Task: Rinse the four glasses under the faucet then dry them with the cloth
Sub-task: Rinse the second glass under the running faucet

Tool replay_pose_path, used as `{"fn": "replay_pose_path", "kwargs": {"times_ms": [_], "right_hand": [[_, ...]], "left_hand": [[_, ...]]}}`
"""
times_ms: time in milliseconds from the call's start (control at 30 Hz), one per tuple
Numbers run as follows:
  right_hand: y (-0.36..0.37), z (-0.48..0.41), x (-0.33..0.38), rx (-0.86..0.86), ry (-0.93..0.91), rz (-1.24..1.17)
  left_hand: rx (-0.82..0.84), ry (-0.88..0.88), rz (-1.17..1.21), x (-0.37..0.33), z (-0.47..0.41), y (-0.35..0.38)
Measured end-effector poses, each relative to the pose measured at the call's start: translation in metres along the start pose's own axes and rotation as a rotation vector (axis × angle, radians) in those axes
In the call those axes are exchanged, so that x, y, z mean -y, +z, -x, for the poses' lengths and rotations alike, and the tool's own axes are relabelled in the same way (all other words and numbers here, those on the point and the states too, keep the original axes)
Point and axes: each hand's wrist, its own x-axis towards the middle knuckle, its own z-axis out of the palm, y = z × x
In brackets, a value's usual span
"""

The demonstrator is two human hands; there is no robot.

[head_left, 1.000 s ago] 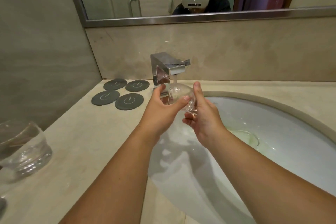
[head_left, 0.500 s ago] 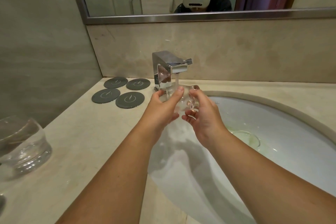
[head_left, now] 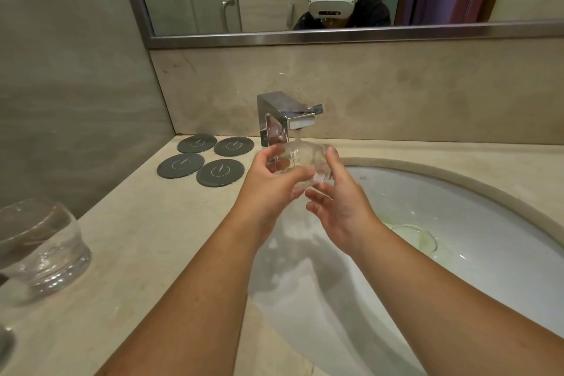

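Under the running faucet (head_left: 290,119), over the sink (head_left: 488,223), a clear glass (head_left: 300,162) is held between both hands, tipped roughly sideways. Left hand (head_left: 271,186) wraps its fingers around it; right hand (head_left: 341,204) steadies the other side, thumb up. Coasters' (head_left: 219,172) markings aren't readable.

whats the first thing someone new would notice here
Both hands, left and right, hold a clear glass over the sink, right under the running faucet. Left of the faucet, four dark round coasters lie in a block on the counter. Another glass stands at the counter's left edge.
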Motion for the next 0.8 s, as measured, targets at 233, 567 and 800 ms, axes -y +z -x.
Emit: {"fn": "replay_pose_path", "kwargs": {"times_ms": [233,567,800], "right_hand": [[0.0003,-0.0029,-0.0016,-0.049,-0.07,-0.08],[-0.0018,-0.007,-0.0051,0.008,-0.191,0.142],[0.0009,-0.0037,-0.007,0.004,-0.229,0.187]], "left_hand": [[0.045,-0.021,-0.043,0.0011,0.0017,0.0006],[-0.021,-0.076,0.06,-0.0053,0.0017,-0.0012],[0.052,0.005,0.037,-0.0074,0.007,0.0002]]}}
